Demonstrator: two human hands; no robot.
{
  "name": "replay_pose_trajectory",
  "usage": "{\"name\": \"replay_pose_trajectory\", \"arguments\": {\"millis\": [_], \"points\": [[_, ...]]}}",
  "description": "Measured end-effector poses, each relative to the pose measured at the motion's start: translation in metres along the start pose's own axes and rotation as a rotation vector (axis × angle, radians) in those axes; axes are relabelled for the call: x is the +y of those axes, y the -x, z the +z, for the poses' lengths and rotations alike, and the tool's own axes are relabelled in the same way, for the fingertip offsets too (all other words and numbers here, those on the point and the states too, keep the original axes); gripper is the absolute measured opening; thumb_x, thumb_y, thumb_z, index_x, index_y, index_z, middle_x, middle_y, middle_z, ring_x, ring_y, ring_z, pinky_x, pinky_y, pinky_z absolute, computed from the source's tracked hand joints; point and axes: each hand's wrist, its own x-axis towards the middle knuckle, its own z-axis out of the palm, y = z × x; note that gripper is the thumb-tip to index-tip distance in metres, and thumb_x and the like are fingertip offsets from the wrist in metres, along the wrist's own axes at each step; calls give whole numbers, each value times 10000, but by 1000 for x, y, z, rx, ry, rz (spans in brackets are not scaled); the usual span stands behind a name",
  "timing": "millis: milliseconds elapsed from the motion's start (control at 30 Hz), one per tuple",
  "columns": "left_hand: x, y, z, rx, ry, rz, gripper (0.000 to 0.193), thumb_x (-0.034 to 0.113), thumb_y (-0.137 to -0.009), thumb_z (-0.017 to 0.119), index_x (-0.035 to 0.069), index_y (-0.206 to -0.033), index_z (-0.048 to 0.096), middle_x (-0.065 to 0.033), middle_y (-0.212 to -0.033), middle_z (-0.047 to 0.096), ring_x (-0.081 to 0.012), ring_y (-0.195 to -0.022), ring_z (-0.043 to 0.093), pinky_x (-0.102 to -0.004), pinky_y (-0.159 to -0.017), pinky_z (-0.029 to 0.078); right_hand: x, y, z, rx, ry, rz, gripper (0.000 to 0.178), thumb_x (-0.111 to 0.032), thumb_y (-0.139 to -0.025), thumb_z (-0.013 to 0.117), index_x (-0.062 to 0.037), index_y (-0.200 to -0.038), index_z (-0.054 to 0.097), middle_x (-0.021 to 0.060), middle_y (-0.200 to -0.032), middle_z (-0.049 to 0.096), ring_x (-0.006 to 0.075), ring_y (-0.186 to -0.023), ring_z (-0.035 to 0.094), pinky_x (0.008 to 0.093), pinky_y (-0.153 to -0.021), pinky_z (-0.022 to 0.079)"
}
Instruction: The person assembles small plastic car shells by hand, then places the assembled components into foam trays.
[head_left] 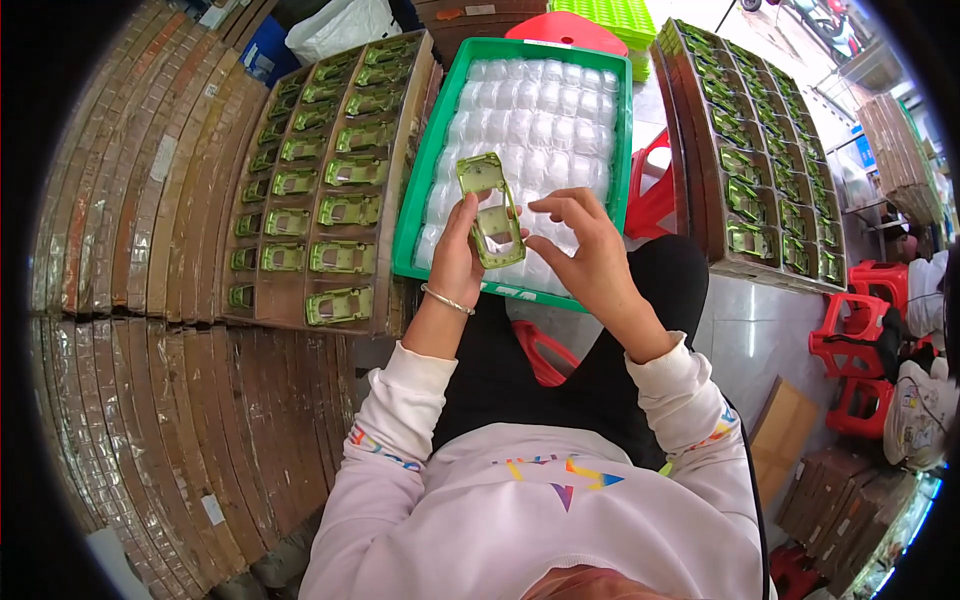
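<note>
A green toy car body shell (492, 245), with openings in its middle, is held up over a green crate (618, 190). My left hand (457, 262) is closed around its lower left side, with fingertips showing past its right edge. My right hand (592, 250) hovers just to the right of the shell. Its thumb and index finger are apart, and I see nothing between them. Under both hands, the crate is filled with rows of clear, rounded plastic pieces (540, 110).
On my left stands a brown divided tray (280, 303) of green car shells; a similar tray (712, 215) is on the right. Stacked brown trays (170, 400) line the far left. Red stools (850, 335) stand at right, and a red stool (655, 195) shows beside the crate.
</note>
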Motion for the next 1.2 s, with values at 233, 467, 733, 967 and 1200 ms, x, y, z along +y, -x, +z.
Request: {"name": "replay_pose_trajectory", "arguments": {"millis": [233, 467, 733, 967, 1200], "points": [[-3, 0, 6, 89, -67, 102, 429, 408, -1000, 425, 74, -1256, 509, -53, -1066, 628, -143, -915, 621, -278, -774, 498, -18, -4, 7, -239, 564, -412, 156, -140, -748, 701, -100, -881, 630, 44, -876, 571, 226, -820, 568, 352, -781, 428], [1, 6, 10, 78, -123, 89, 428, 399, -1008, 407, 80, -1278, 503, -16, -1121, 588, -101, -982, 572, -263, -787, 478, -19, -10, 10, -376, 709, -514, 80, -123, -761, 625, -103, -838, 621, 25, -844, 574, 190, -851, 566, 339, -792, 422], [0, 10, 20, 66, -139, 36, 450, 419, -1009, 395, 99, -1313, 481, -1, -1121, 575, -98, -961, 568, -248, -772, 472, -14, -16, 9, -439, 809, -697, 82, -143, -721, 610, -111, -796, 615, 13, -816, 560, 170, -838, 568, 321, -807, 420], [8, 10, 25, 71, -150, 38, 460, 436, -1001, 404, 104, -1308, 487, 4, -1047, 602, -95, -896, 588, -248, -721, 487, -13, -16, 1, -343, 760, -760, 145, -140, -721, 612, -99, -859, 625, 16, -875, 592, 161, -804, 579, 308, -746, 441], [6, 6, 22, 50, 13, -15, 427, 437, -999, 405, 124, -1286, 456, -23, -1040, 590, -130, -894, 612, -286, -728, 522, -7, -15, -2, -226, 607, -727, 257, -114, -749, 607, -35, -992, 582, 71, -1048, 628, 196, -819, 633, 316, -753, 478]]}}
